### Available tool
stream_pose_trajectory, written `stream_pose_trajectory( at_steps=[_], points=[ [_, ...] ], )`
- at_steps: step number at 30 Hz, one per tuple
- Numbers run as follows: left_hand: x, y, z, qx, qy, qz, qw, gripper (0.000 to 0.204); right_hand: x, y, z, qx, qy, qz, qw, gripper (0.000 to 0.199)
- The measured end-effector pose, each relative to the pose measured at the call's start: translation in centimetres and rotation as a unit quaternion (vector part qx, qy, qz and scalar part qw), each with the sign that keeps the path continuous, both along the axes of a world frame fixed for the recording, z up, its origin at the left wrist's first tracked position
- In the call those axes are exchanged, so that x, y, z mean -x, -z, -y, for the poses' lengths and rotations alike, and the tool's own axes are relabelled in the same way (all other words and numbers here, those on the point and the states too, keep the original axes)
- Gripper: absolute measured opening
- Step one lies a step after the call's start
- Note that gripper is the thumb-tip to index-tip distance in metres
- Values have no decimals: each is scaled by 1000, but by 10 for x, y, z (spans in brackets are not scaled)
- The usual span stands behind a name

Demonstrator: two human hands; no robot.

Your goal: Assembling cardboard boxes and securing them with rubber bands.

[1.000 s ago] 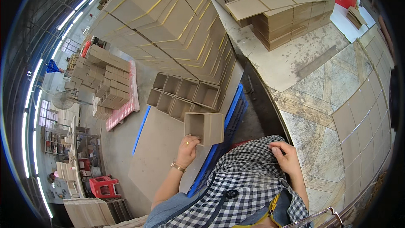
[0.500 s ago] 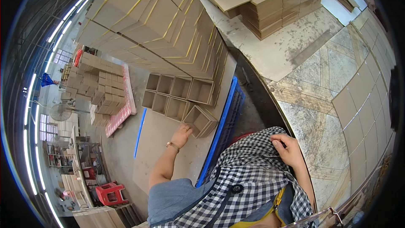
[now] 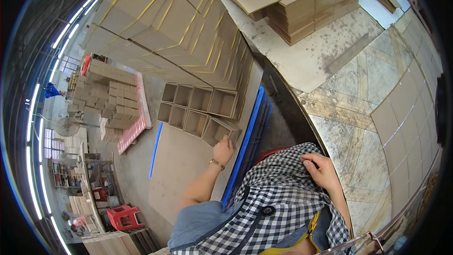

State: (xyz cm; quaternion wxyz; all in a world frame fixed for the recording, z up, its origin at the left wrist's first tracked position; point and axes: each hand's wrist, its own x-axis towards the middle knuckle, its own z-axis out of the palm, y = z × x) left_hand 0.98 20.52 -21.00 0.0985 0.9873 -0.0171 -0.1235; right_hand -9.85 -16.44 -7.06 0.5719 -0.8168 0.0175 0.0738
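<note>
In the head view, the person's left hand [image 3: 223,150] reaches to the middle of the frame and touches a brown, square, open-topped cardboard box [image 3: 213,131]. The fingers are bent close together at its lower right wall; whether they pinch this wall or only press on it, I cannot tell. The box stands at the right end of the nearer row in a group of brown open cardboard boxes [image 3: 188,109], turned at an angle to them. Probably the hand is at the wall because this side is nearest to the body, and a thin wall gives the fingers an easy edge. The group is set with mouths upward and walls side by side, perhaps so that the boxes support each other.

The right hand [image 3: 319,169], right of centre, is loosely curled beside a black-and-white checked cloth garment [image 3: 278,189]. I see no box in it, and I cannot tell if it grips the cloth.

Under the boxes lies a flat, matt brown board [image 3: 177,160], bordered on its right by a blue ribbed plastic pallet [image 3: 245,148]. Behind, in the upper middle, rises a tall smooth cardboard stack [image 3: 160,42] with yellow lines. At the upper right, layered flat cardboard sheets [image 3: 316,12] show rough edges.
</note>
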Motion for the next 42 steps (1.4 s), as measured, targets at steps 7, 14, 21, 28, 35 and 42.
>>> stream_pose_trajectory(
  at_steps=[7,14,21,28,35,42],
  points=[
    [-27,7,10,32,-34,29,998,21,2,2,2,11,-10,5,1000,18],
    [-41,7,19,41,-50,39,997,23,2,5,4,5,-20,6,1000,18],
    [-34,-9,18,136,-74,54,986,44,3,0,6,8,-31,-6,999,17],
    [-50,-33,46,82,14,276,958,48,15,-16,14,-145,14,-18,989,14],
    [-104,-173,192,331,299,439,780,38,52,-63,50,-153,208,34,965,16],
    [-201,-297,363,226,458,509,693,27,145,-70,105,3,472,94,877,18]
  ],
)
